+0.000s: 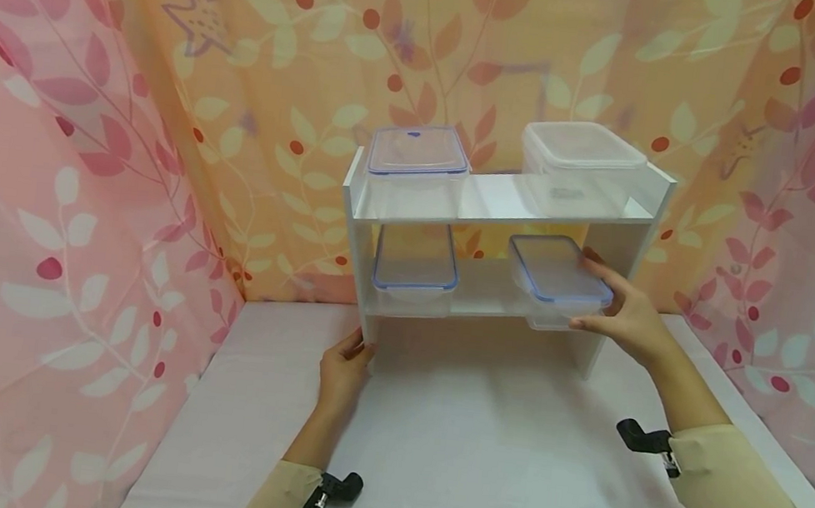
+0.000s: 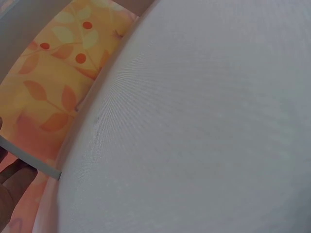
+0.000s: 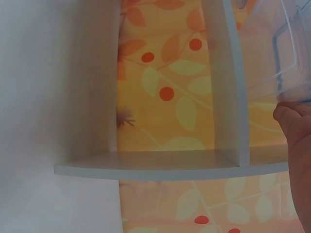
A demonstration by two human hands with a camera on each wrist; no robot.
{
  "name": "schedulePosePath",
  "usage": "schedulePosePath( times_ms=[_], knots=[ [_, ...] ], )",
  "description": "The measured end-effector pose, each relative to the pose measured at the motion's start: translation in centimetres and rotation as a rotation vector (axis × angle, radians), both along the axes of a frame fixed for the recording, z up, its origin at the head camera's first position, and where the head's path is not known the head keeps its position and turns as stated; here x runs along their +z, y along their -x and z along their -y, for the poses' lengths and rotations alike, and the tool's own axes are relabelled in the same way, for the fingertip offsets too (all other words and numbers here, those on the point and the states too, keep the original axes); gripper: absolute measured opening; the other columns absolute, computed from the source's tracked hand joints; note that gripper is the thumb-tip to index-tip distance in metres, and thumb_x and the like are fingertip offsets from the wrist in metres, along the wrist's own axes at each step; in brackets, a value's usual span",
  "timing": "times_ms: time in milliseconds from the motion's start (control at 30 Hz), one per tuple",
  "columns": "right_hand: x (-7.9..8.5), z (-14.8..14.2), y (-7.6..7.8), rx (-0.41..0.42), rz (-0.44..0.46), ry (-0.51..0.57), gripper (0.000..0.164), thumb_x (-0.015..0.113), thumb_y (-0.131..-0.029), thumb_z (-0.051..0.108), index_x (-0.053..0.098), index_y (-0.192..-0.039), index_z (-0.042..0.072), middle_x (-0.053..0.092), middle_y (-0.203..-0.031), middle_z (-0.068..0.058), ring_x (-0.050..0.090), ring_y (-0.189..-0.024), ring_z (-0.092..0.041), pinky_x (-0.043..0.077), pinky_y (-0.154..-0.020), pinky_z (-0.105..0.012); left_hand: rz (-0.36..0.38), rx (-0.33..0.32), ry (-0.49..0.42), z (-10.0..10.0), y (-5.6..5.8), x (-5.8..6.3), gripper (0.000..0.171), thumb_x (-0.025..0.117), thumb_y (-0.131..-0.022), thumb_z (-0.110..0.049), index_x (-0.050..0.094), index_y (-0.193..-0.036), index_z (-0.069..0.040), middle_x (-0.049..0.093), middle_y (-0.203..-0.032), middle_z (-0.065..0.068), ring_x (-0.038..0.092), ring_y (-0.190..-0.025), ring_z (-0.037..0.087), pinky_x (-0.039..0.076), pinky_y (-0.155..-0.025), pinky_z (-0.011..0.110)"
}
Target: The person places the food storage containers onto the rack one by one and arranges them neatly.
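A white two-tier shelf (image 1: 507, 202) stands on the table. My left hand (image 1: 343, 374) holds the lower front edge of its left side panel; in the left wrist view, fingers (image 2: 18, 179) lie against that panel. On the lower tier at right sits a clear food container (image 1: 562, 273) with a blue-rimmed lid, its front jutting past the tier's edge. My right hand (image 1: 630, 317) grips this container by its right side, thumb at the front corner and fingers toward the back. The right wrist view shows only part of the thumb (image 3: 286, 119) and container (image 3: 265, 58).
Another blue-rimmed container (image 1: 416, 268) sits at left on the lower tier. Above are a blue-rimmed container (image 1: 417, 167) at left and a white-lidded one (image 1: 582, 165) at right. A white cloth covers the table (image 1: 459, 461); patterned curtains (image 1: 291, 216) enclose it at back and sides.
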State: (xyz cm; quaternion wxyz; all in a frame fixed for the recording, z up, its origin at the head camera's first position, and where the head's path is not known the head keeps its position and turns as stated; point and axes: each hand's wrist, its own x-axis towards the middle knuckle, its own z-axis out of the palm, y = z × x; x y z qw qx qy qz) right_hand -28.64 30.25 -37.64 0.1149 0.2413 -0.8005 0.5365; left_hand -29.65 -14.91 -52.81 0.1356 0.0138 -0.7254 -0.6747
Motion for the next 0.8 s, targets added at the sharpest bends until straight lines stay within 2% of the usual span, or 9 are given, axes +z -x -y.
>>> schedulePosePath(
  times_ms=[133,267,367,433,633,800],
  knots=[
    [-0.3,0.1,0.7,-0.011,0.007,-0.004,0.094,0.082,-0.080,-0.008,0.034,-0.160,0.007,0.020,-0.171,-0.008,0.045,-0.121,-0.009,0.055,-0.083,-0.013,0.009,0.001,-0.006,-0.1,0.0,-0.1,0.046,0.074,-0.095,-0.016,0.064,-0.140,-0.014,0.065,-0.140,0.005,0.067,-0.121,0.026,0.058,-0.092,0.043],
    [-0.4,0.2,1.3,-0.049,0.040,-0.013,0.094,0.084,-0.080,-0.004,0.036,-0.160,0.011,0.021,-0.171,-0.003,0.045,-0.123,-0.015,0.055,-0.082,-0.014,0.019,0.001,-0.014,-0.1,0.1,-0.2,0.046,0.075,-0.095,-0.018,0.065,-0.140,-0.018,0.065,-0.140,0.002,0.066,-0.121,0.026,0.057,-0.093,0.048],
    [-0.5,0.3,1.6,-0.080,0.057,-0.040,0.094,0.085,-0.081,0.000,0.035,-0.160,0.014,0.020,-0.172,-0.001,0.045,-0.125,-0.019,0.054,-0.082,-0.013,0.013,0.004,-0.009,-0.1,0.1,-0.3,0.046,0.075,-0.095,-0.019,0.065,-0.140,-0.018,0.065,-0.140,0.002,0.067,-0.121,0.026,0.057,-0.094,0.047],
    [-0.6,0.3,1.9,-0.089,0.064,-0.058,0.095,0.084,-0.082,0.002,0.034,-0.161,0.015,0.019,-0.172,-0.002,0.048,-0.120,-0.021,0.054,-0.082,-0.013,0.008,0.007,-0.002,-0.1,0.1,-0.3,0.046,0.075,-0.095,-0.018,0.065,-0.140,-0.018,0.065,-0.140,0.002,0.067,-0.121,0.026,0.058,-0.094,0.044],
    [-1.2,0.0,2.6,-0.134,0.074,-0.105,0.094,0.085,-0.084,0.006,0.033,-0.161,0.014,0.019,-0.172,-0.004,0.058,-0.098,-0.010,0.053,-0.079,-0.011,0.005,0.019,0.015,-0.2,-0.1,-0.1,0.045,0.075,-0.095,-0.016,0.065,-0.139,-0.018,0.066,-0.139,0.002,0.067,-0.120,0.025,0.058,-0.091,0.037],
    [-1.5,-0.2,3.2,-0.133,0.067,-0.102,0.093,0.084,-0.083,0.005,0.033,-0.161,0.012,0.017,-0.172,-0.006,0.055,-0.103,-0.011,0.053,-0.079,-0.010,-0.003,0.026,0.021,-0.3,0.0,-0.1,0.045,0.075,-0.095,-0.016,0.065,-0.139,-0.017,0.066,-0.139,0.003,0.068,-0.119,0.026,0.059,-0.088,0.035]
  ],
)
